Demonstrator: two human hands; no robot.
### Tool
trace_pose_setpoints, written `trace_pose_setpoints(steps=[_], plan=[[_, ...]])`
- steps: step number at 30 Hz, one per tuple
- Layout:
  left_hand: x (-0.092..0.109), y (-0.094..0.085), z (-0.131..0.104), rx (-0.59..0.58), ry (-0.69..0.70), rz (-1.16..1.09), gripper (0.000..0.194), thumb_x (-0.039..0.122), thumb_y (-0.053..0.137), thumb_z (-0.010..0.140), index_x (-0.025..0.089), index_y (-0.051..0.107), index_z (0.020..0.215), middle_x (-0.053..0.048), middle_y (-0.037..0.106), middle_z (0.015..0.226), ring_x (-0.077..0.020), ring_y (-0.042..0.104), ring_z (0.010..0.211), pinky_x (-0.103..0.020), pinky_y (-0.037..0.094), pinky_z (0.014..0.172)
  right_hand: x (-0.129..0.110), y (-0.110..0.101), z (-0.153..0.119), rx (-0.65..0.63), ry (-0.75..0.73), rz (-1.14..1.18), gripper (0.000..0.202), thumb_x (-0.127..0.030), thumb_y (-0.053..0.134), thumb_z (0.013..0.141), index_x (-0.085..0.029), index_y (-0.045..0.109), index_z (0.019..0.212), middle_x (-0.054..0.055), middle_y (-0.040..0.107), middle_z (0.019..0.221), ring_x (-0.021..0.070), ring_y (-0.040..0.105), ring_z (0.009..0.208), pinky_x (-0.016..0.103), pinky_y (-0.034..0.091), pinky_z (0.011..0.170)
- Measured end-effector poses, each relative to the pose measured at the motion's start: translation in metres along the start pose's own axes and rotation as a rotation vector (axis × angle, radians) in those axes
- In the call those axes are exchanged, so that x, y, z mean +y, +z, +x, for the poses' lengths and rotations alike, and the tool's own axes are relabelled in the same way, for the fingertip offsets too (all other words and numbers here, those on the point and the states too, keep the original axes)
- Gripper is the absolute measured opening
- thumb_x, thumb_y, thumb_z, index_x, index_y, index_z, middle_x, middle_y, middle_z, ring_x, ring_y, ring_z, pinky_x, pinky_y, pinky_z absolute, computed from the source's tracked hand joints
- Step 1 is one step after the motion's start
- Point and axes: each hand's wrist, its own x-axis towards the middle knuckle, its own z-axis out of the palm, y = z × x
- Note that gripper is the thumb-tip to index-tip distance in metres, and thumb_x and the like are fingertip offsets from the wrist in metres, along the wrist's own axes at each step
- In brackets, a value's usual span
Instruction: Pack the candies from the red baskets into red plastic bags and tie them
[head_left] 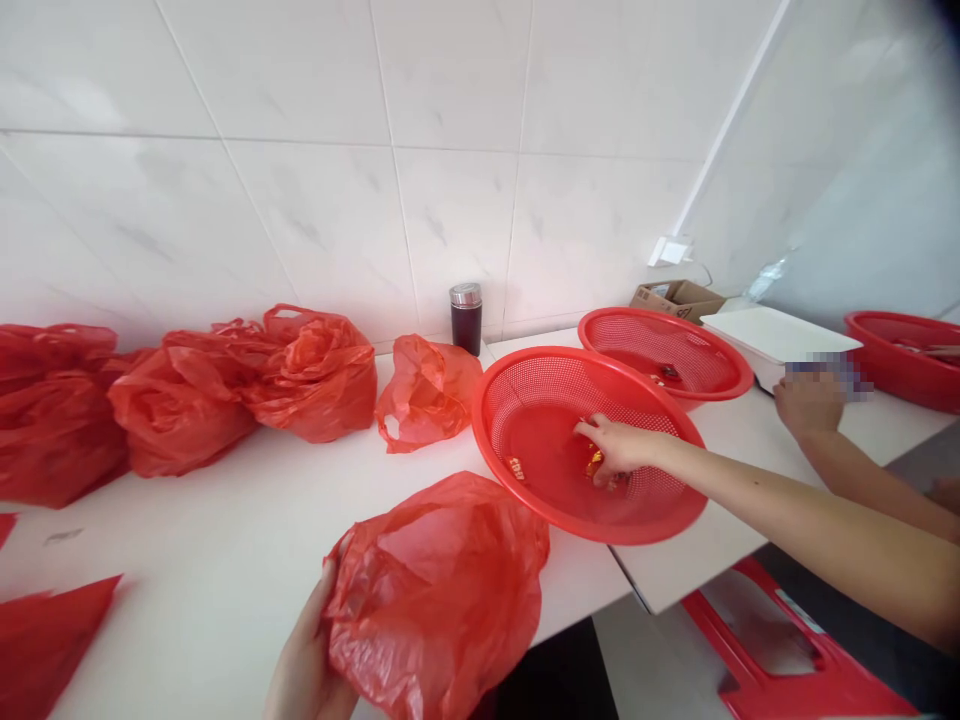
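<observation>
bag (442, 590) sits gripped by left hand (307, 645), right hand (621, 450) spread inside red basket (540, 430).

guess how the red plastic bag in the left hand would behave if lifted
The red plastic bag is likely floppy: its walls are creased beside the left hand. Its film looks thin, so it is probably light, though what it holds is unclear. The glossy surface may be slippery.
</observation>
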Motion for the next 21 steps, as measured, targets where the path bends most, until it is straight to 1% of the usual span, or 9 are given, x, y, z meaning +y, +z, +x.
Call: trace_pose_setpoints(steps=[3,5,7,10,13,16,18,20,21], plan=[[0.0,-0.003,-0.002,0.056,0.039,0.005,0.017,0.02,0.056,0.086,0.016,0.07,0.093,-0.005,0.073,0.085,-0.0193,0.07,0.075,-0.031,0.057,0.077,0.007,-0.003,0.004,-0.013,0.021,0.072,0.059,-0.034,0.075,0.057,-0.019,0.053,0.109,0.015,0.051,0.118,0.0149,0.06,0.06,0.026,0.043,0.047],[-0.002,-0.006,-0.003,0.08,0.066,-0.004,0.017,0.02,0.059,0.083,0.018,0.069,0.098,-0.003,0.072,0.085,-0.0165,0.069,0.071,-0.029,0.057,0.075,0.011,-0.004,0.006,-0.012,0.01,0.09,0.043,-0.03,0.073,0.059,-0.019,0.053,0.095,0.008,0.059,0.098,0.0128,0.056,0.054,0.024,0.039,0.044],[-0.004,-0.009,-0.004,0.104,0.091,-0.006,0.021,0.021,0.063,0.081,0.02,0.068,0.101,-0.001,0.072,0.086,-0.0147,0.068,0.068,-0.027,0.057,0.073,0.012,-0.007,0.008,0.003,-0.005,0.1,0.036,-0.027,0.074,0.057,-0.019,0.052,0.085,0.004,0.06,0.082,0.0135,0.055,0.055,0.023,0.037,0.045],[-0.006,-0.014,-0.006,0.128,0.089,0.009,0.019,0.023,0.065,0.08,0.019,0.068,0.098,-0.001,0.071,0.086,-0.0143,0.067,0.068,-0.027,0.057,0.072,0.012,-0.016,0.011,0.091,-0.03,0.136,0.032,-0.023,0.074,0.058,-0.02,0.05,0.079,0.001,0.059,0.077,0.0138,0.055,0.061,0.023,0.038,0.05],[-0.006,-0.017,-0.006,0.12,0.09,0.017,0.018,0.025,0.065,0.081,0.02,0.069,0.098,-0.001,0.071,0.089,-0.014,0.067,0.069,-0.027,0.057,0.074,0.005,-0.035,0.007,0.235,-0.045,0.183,0.026,-0.023,0.067,0.066,-0.021,0.047,0.083,0.0,0.058,0.082,0.0128,0.055,0.066,0.022,0.039,0.055],[-0.006,-0.015,-0.007,0.108,0.102,0.028,0.022,0.028,0.064,0.081,0.021,0.069,0.102,-0.002,0.072,0.096,-0.016,0.068,0.076,-0.028,0.057,0.077,-0.025,-0.055,-0.016,0.326,-0.146,0.322,0.024,-0.028,0.064,0.072,-0.022,0.045,0.086,0.0,0.057,0.088,0.0126,0.056,0.073,0.023,0.043,0.062],[-0.008,-0.012,-0.009,0.095,0.111,0.042,0.026,0.029,0.065,0.081,0.023,0.068,0.107,-0.002,0.071,0.101,-0.0176,0.068,0.084,-0.028,0.056,0.081,-0.062,-0.059,-0.04,0.324,-0.32,0.535,0.029,-0.032,0.068,0.072,-0.022,0.047,0.089,0.001,0.058,0.093,0.0134,0.058,0.079,0.024,0.046,0.068],[-0.011,-0.008,-0.01,0.068,0.115,0.058,0.033,0.03,0.064,0.082,0.025,0.066,0.114,-0.002,0.07,0.111,-0.019,0.067,0.094,-0.028,0.054,0.086,-0.108,-0.05,-0.063,0.245,-0.491,0.675,0.032,-0.036,0.069,0.074,-0.023,0.049,0.094,0.001,0.058,0.1,0.0136,0.059,0.081,0.026,0.047,0.071],[-0.012,-0.006,-0.011,0.049,0.112,0.068,0.036,0.031,0.064,0.082,0.026,0.064,0.117,-0.002,0.068,0.116,-0.0199,0.065,0.1,-0.028,0.053,0.088,-0.131,-0.039,-0.071,0.201,-0.551,0.704,0.032,-0.037,0.069,0.075,-0.023,0.048,0.096,0.001,0.058,0.098,0.0131,0.058,0.079,0.026,0.048,0.07]])
